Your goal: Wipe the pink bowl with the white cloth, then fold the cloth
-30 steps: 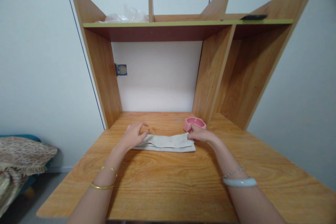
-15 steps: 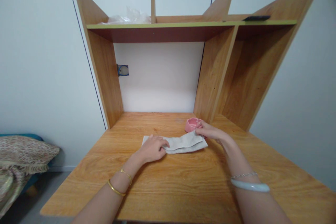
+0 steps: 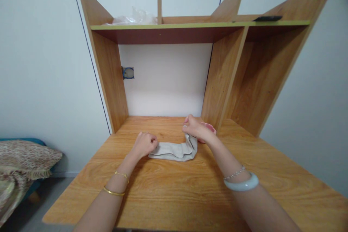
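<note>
A light grey folded cloth (image 3: 174, 150) lies as a long strip on the wooden desk, its right end bent upward. My right hand (image 3: 195, 127) pinches that raised end above the desk. At the strip's left end, my left hand (image 3: 145, 143) is closed with curled fingers on the cloth's edge; the fingertips are partly hidden. Just behind my right hand and wrist stands a pink bowl (image 3: 208, 127), mostly covered from view.
The wooden desk (image 3: 174, 195) carries a shelf unit (image 3: 168, 26) at its back. A clear plastic bag (image 3: 136, 17) and a flat black object (image 3: 268, 18) lie on the upper shelf. At left, a patterned fringed blanket (image 3: 24, 156) covers blue furniture.
My right hand has moved left and up, lifting and bending the cloth's right end. My left hand has shifted left to the cloth's left end.
</note>
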### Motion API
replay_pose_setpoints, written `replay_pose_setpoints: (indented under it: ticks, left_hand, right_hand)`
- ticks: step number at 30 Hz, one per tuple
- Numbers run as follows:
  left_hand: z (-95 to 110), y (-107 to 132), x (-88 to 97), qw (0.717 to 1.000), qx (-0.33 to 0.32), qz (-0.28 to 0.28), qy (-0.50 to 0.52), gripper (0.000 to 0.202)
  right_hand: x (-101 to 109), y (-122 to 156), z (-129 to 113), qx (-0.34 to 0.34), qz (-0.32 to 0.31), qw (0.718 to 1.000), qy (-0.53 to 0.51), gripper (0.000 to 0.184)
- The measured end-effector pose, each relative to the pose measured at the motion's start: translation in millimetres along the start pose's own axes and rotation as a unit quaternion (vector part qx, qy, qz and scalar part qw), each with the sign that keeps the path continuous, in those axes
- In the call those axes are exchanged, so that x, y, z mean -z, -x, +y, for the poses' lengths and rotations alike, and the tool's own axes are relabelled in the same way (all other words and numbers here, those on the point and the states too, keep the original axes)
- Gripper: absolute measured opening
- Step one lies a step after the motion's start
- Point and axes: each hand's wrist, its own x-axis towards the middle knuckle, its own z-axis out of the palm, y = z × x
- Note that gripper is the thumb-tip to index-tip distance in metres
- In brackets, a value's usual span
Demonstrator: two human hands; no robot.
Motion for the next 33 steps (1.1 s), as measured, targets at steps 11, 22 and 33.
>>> replay_pose_setpoints:
  ticks: [11, 22, 33]
  left_hand:
    - [-13.9, -2.3, -14.0, 0.995, 0.043, -0.041, 0.080, 0.028]
    - [-33.3, -8.4, -12.2, 0.975, 0.192, 0.080, 0.075, 0.030]
    - [-34.8, -9.2, -19.4, 0.974, 0.194, 0.062, 0.098, 0.028]
  right_hand:
    - [-69.9, -0.7, -67.5, 0.042, -0.042, 0.998, 0.006, 0.029]
    - [-106.1, 2.3, -70.5, 0.054, -0.052, 0.997, -0.020, 0.030]
    - [-52.6, 1.5, -18.8, 0.042, -0.050, 0.996, 0.056, 0.029]
